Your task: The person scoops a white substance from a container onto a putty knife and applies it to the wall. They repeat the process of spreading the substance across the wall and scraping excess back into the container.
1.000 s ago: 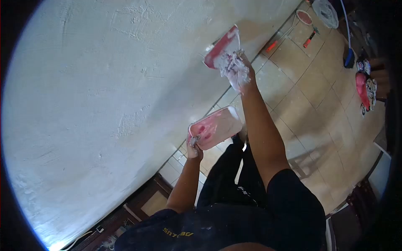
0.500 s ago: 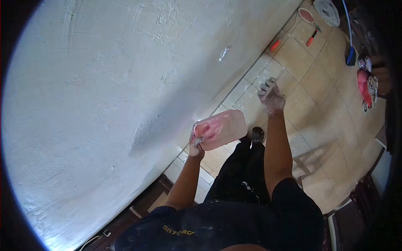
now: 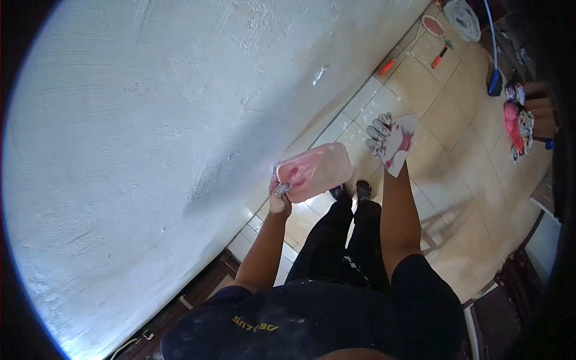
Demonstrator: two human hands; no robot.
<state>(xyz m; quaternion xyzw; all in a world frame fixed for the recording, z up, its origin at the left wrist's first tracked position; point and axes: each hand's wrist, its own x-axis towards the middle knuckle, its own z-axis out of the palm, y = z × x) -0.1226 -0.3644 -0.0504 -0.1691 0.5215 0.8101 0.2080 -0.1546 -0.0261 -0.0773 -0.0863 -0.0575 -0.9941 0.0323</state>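
My left hand [image 3: 279,193] grips one end of a shallow, translucent pink plastic container [image 3: 324,171]. White and pink paste smears the inside of it, mostly at the end by my thumb. To the right, my right hand [image 3: 379,133] is closed on a thin, flat scraper [image 3: 401,141], its broad face showing whitish coating and a pink patch. White paste covers the fingers of that hand. The scraper is held apart from the container and from the wall.
A rough, white-plastered wall [image 3: 150,138] fills the left side. On the tiled floor [image 3: 450,120] lie a racket [image 3: 432,25], a hammer [image 3: 441,55] with a red handle, and a blue brush [image 3: 494,83]. Pink cloth [image 3: 513,123] lies at the right.
My right hand has turned, bringing the scraper's broad face into view. The container has shifted slightly up and left in view, still in my left hand. The floor items have shifted as the view moved.
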